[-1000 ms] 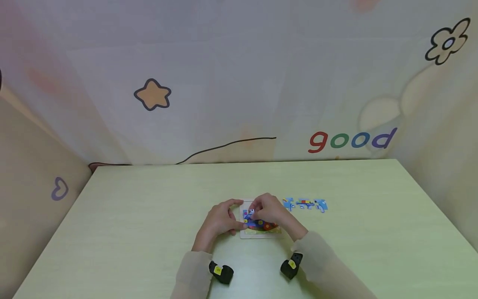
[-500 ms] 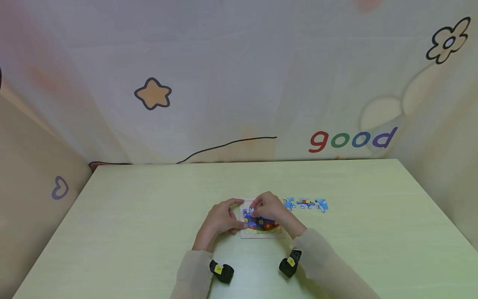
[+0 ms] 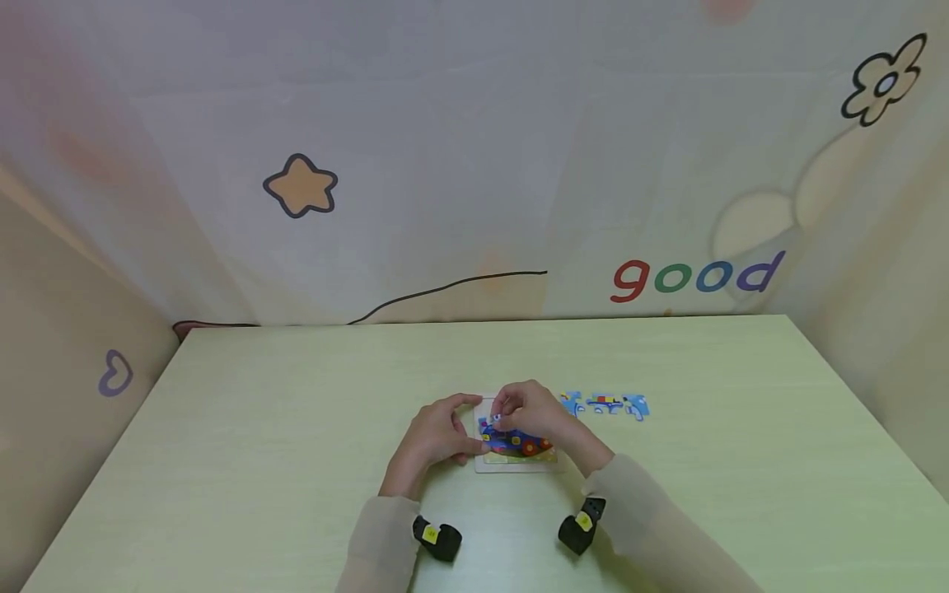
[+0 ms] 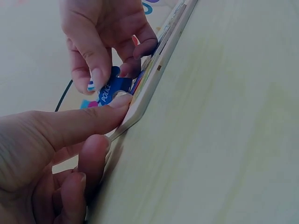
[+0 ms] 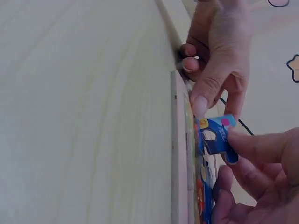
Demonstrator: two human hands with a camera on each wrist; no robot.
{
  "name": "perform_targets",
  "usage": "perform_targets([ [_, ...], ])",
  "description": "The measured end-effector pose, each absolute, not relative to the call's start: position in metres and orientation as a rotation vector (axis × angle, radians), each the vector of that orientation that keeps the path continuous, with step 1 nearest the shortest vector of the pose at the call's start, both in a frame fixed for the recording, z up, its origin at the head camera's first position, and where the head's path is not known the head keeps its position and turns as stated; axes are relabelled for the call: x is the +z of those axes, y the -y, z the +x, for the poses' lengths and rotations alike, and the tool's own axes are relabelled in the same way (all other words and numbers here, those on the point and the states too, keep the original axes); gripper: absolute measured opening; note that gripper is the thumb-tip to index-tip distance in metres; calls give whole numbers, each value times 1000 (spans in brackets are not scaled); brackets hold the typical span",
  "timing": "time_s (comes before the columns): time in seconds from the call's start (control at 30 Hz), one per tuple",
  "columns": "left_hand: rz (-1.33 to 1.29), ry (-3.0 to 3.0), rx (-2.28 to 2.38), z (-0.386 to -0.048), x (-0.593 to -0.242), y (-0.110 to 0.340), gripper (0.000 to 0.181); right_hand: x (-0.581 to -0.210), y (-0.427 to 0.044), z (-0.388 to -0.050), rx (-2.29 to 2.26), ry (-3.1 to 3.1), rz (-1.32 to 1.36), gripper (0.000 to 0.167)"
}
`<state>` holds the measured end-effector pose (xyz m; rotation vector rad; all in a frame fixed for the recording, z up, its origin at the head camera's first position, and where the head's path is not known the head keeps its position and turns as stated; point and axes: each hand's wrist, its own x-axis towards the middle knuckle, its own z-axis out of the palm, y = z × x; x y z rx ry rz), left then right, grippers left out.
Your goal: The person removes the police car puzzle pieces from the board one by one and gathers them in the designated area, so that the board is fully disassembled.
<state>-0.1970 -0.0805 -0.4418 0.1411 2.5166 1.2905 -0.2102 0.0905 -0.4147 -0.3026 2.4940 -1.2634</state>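
A small jigsaw board point(image 3: 511, 471) with a pale frame and a colourful vehicle picture lies on the table. My left hand point(image 3: 436, 434) holds its left side, the thumb point(image 4: 114, 108) resting on the board's edge and the index finger reaching toward the far left corner. Over the picture's left part, my right hand point(image 3: 532, 410) pinches a blue jigsaw piece point(image 5: 217, 135) between thumb and fingers. Lettering that reads POLICE shows on this piece in the left wrist view, where it is tilted above the board. The right hand covers the board's upper right part.
Three loose jigsaw pieces point(image 3: 604, 404), mainly light blue, lie in a row right of the board. Both wrists carry black camera straps. A printed cloth backdrop point(image 3: 445, 206) stands behind the pale table point(image 3: 282, 428).
Over the last second the right hand makes only slight movements over the picture, still pinching the piece. The left hand stays at the board's left side.
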Motion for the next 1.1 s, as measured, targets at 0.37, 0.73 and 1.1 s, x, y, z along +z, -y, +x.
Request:
perform_targets([
  [0.37,133,-2517,1288,-198,-445,82,67,-424,-113,-222,-1634,-2191,-61,10],
  [0.73,157,-2515,1313,-197,-444,82,67,-415,-152,-212,-1572,-2397,-190,25],
  [1.1,176,-2522,1303,-195,-443,81,67,-417,-194,-201,-1294,-2534,-271,18],
])
